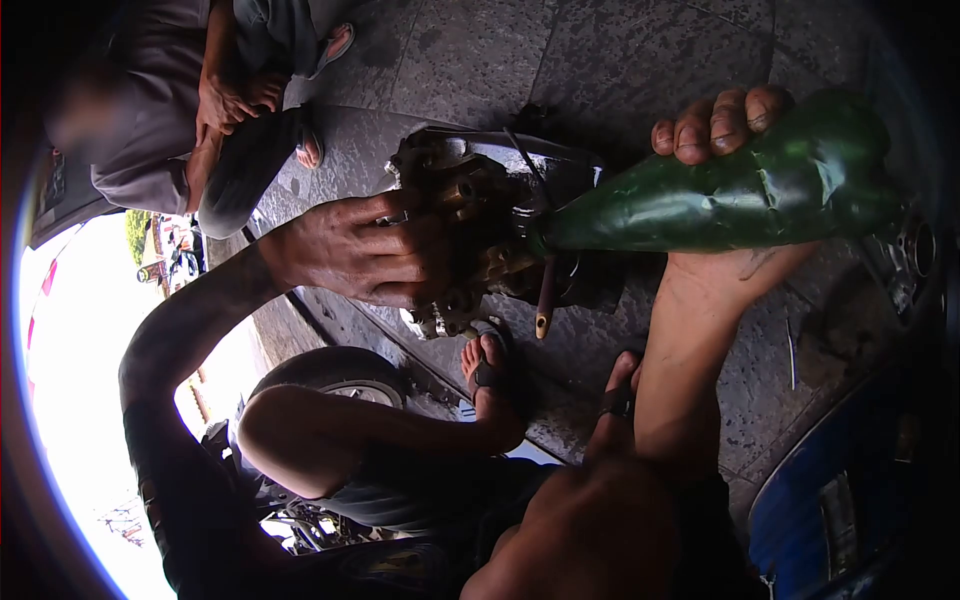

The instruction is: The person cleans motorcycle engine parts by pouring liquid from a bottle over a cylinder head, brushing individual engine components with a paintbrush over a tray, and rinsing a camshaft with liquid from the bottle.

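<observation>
A crumpled green plastic bottle (740,200) is in my right hand (725,125), whose fingers are wrapped over it from above. Tilted nearly level, the bottle points its narrow neck left at a greasy metal engine part (465,200). My left hand (365,245) grips the near-left side of that engine part with bent fingers; the fingertips are hidden in shadow. Below the bottle's mouth, a brown handle-like stick (545,305) with a hole in its end juts out from the engine part. Whether liquid flows from the bottle I cannot tell.
Another person (170,110) sits at the upper left, hands together near the knees. Stained grey paving (640,60) lies around the engine part. A wheel (340,375) stands behind my left knee, a blue object (840,500) at lower right, and metal parts (915,250) at far right.
</observation>
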{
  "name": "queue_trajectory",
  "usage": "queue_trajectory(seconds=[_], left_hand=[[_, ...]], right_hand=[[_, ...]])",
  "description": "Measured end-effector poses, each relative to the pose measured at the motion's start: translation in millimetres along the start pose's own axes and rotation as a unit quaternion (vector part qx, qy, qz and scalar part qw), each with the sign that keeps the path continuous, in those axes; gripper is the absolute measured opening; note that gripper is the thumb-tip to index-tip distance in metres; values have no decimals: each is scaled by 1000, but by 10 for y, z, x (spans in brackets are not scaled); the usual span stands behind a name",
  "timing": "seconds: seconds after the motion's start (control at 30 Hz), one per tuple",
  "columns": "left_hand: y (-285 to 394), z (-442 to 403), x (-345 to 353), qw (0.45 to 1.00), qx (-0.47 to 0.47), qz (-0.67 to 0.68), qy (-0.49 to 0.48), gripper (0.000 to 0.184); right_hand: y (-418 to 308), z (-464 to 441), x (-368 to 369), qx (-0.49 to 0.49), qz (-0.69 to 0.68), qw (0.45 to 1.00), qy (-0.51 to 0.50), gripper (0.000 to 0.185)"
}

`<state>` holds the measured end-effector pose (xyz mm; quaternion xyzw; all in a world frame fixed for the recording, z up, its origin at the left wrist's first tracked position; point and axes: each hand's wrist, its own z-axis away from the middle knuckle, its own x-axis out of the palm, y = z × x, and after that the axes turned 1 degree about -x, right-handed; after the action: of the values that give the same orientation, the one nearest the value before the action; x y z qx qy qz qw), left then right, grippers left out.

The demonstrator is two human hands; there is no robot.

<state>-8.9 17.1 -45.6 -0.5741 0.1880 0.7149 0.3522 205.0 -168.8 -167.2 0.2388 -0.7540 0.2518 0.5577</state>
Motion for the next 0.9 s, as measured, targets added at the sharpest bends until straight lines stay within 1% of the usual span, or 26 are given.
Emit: queue_trajectory(seconds=[0.07,0.13,0.17,0.2,0.23,0.27,0.33,0.4,0.43,0.5,0.57,0.63,0.73,0.77,0.8,0.83,0.9], left_hand=[[95,64,106,1000,-5,-21,0,32],[127,79,144,999,-10,-41,-2,33],[131,73,153,998,8,-55,-1,34],[122,53,155,998,17,-61,0,35],[113,34,158,997,26,-68,0,35],[81,6,149,998,38,-52,15,36],[47,-12,104,998,50,-35,29,36],[39,-4,56,999,29,40,-10,34],[41,-4,77,999,29,41,-11,34],[46,-48,138,998,42,49,-3,34],[26,-91,110,998,49,37,-18,34],[15,-155,112,998,63,22,-19,35],[19,-210,163,998,49,33,10,36],[12,-221,155,998,47,29,13,36],[8,-241,125,998,54,28,-3,36],[-3,-258,96,997,63,26,-21,36],[-15,-274,96,997,79,3,-20,36]], right_hand=[[-24,-3,-22,3,9,1000,13,50],[-57,-21,-25,-16,27,999,8,50],[-73,-37,-19,-22,33,999,7,50],[-107,-84,13,-16,40,998,-39,49],[-142,-129,17,-13,44,997,-62,48],[-176,-173,21,-10,48,995,-85,48],[-236,-257,0,28,47,990,-133,46],[-213,-304,72,37,37,987,-153,47],[-185,-325,119,44,27,984,-172,47],[-159,-335,201,53,3,984,-173,48],[-58,-384,252,61,-31,981,-184,50],[14,-389,229,43,-14,982,-183,51],[71,-404,184,19,20,981,-191,53],[77,-372,197,13,16,987,-157,53],[88,-346,207,13,19,986,-163,53],[102,-331,217,3,13,992,-128,52],[92,-335,271,-9,6,999,-53,50]])
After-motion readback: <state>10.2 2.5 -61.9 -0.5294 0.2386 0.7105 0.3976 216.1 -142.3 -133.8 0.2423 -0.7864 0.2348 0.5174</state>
